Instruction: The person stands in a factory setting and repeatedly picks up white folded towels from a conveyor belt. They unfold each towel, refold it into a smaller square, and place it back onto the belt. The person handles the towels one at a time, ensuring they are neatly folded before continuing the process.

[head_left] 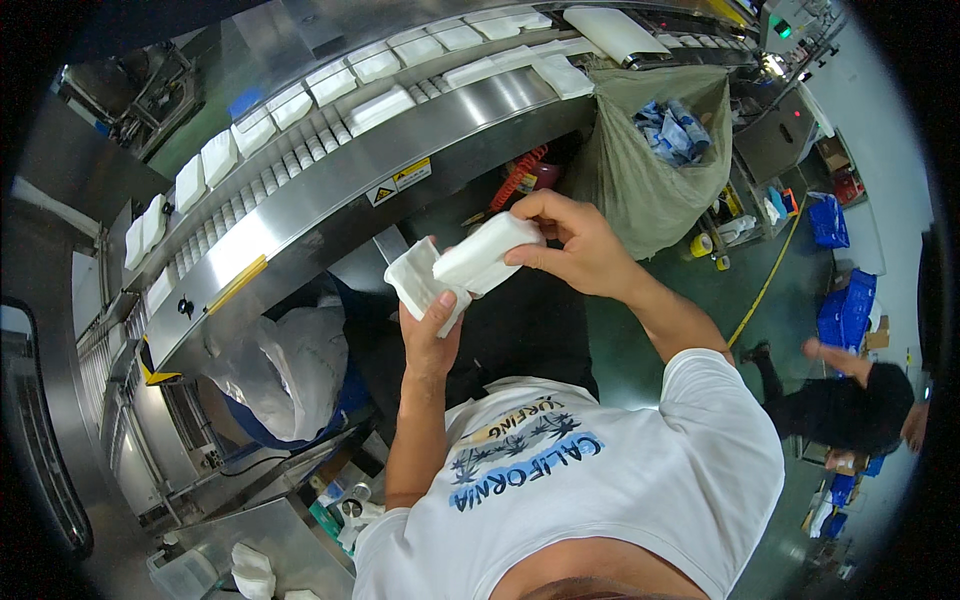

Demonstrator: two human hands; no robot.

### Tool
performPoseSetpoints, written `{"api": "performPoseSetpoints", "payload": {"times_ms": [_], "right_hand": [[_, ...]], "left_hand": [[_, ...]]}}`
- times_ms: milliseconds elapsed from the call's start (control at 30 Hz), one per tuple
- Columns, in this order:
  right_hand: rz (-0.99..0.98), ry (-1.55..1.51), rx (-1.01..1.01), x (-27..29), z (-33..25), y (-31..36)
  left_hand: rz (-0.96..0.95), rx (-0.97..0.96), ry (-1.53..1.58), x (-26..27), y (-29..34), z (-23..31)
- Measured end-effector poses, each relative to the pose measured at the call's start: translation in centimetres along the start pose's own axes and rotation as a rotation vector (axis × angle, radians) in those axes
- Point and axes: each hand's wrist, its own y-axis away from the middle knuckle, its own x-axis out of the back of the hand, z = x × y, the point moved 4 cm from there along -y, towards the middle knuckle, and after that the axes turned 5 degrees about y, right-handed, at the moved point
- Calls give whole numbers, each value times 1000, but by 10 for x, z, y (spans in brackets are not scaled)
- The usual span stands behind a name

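Note:
In front of my body, my right hand (580, 245) pinches the end of a thick stack of folded white wipes (487, 252) between thumb and fingers. My left hand (430, 338) is closed around another folded white wipe stack (413, 277), its thumb pressed on top. The two stacks touch, the right one tilted above the left one's edge. Both are held in the air, short of the conveyor (440, 105). Some fingers of my left hand are hidden behind its stack.
Rows of white stacks (330, 82) lie on the roller conveyor. A cloth sack (650, 190) with blue-and-white packets hangs at its right. A lined bin (300, 375) stands below left, beside a metal table (250, 540). Another person (840, 405) is at far right, near blue crates (848, 308).

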Motion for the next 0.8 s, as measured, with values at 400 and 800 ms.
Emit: {"api": "performPoseSetpoints", "payload": {"times_ms": [400, 800], "right_hand": [[72, -350, -289, -16, 40, 2], [-336, -293, -346, -14, 49, -10]], "left_hand": [[104, -154, -256, -1, -3, 1], [88, -26, -194, 6, 1, 9]]}}
